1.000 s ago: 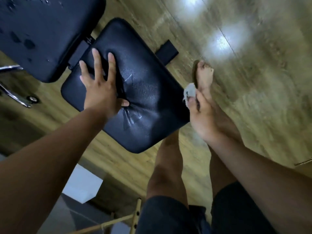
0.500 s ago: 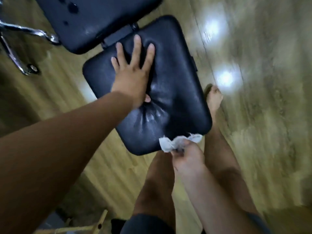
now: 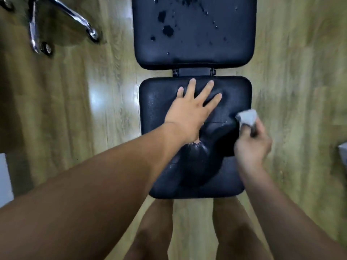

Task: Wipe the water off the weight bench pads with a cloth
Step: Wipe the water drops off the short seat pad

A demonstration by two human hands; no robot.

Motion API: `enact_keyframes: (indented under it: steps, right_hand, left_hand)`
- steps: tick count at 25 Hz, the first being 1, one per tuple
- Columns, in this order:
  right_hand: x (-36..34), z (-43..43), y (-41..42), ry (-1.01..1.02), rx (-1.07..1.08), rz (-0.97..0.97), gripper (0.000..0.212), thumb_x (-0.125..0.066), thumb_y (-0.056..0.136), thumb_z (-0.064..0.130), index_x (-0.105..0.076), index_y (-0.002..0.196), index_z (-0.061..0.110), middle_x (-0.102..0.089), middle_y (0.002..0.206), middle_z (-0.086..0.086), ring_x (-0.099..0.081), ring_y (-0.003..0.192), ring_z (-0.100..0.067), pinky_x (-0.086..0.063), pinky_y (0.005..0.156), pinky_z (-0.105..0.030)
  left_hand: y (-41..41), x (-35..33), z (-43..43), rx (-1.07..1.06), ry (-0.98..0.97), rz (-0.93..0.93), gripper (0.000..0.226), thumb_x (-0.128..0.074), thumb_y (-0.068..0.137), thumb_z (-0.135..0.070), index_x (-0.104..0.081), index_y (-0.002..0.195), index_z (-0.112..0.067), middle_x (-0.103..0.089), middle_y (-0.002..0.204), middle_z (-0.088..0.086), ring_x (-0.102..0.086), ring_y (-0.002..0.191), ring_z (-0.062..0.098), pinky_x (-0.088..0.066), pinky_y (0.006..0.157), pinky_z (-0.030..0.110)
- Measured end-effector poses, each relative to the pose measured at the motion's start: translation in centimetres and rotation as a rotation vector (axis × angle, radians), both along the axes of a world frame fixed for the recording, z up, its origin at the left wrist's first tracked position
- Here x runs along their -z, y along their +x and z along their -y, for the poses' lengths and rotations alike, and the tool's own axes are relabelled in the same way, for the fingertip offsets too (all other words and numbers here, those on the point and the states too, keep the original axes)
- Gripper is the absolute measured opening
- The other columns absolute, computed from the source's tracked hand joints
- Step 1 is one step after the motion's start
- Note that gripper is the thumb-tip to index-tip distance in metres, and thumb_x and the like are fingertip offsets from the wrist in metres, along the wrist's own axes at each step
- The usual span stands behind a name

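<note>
Cloth (image 3: 246, 117), bunched, pinched in right hand (image 3: 252, 145) at the seat pad's (image 3: 155, 109) right edge. Left hand (image 3: 189, 111) flat, fingers spread, pressing the pad. Judged step: wiping the seat. Back pad (image 3: 234, 44) beyond the hinge shows droplets; next move likely carries the cloth there.

No readable text — no labels, brands or numbers anywhere.
</note>
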State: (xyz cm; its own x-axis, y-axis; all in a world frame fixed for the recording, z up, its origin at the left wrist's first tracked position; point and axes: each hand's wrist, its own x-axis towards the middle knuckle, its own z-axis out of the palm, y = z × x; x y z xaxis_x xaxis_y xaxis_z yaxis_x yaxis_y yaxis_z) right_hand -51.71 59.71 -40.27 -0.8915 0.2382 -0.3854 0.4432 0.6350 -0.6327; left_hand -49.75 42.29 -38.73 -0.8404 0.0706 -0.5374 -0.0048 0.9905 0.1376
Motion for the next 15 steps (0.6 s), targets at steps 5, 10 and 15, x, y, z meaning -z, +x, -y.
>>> enact_keyframes:
  steps: [5,10,15]
  right_hand:
    - [1.0,8.9,-4.4,0.084,-0.577,-0.14,0.043,-0.045,0.093,0.008,-0.055,0.135,0.014,-0.046,0.148,-0.006,-0.041,0.137,-0.019,-0.014,0.118,-0.028]
    - [-1.0,10.8,-1.8,-0.25,-0.636,0.03,0.035,-0.049,0.093,0.008,-0.064,0.123,0.014,-0.067,0.121,-0.008,-0.057,0.112,-0.022,-0.04,0.102,-0.032]
    - [-4.7,14.1,3.1,-0.587,-0.515,0.667,0.031,-0.05,0.099,0.011,-0.059,0.128,0.013,-0.064,0.126,-0.008,-0.059,0.112,-0.019,-0.043,0.091,-0.026]
  left_hand:
    - [1.2,-0.7,2.6,0.051,0.099,-0.062,0.095,-0.065,0.078,-0.061,-0.03,0.149,-0.01,-0.017,0.158,0.009,-0.012,0.146,0.032,-0.038,0.11,0.048]
    - [3.3,-4.1,8.1,-0.352,0.362,-0.083,0.041,-0.065,0.079,-0.041,-0.068,0.114,-0.019,-0.068,0.109,0.001,-0.063,0.103,0.022,-0.055,0.084,0.042]
    - [1.5,-7.0,12.1,-1.03,0.667,0.125,0.032,-0.06,0.082,0.006,-0.067,0.109,-0.011,-0.071,0.108,0.01,-0.066,0.093,0.012,-0.054,0.08,0.02]
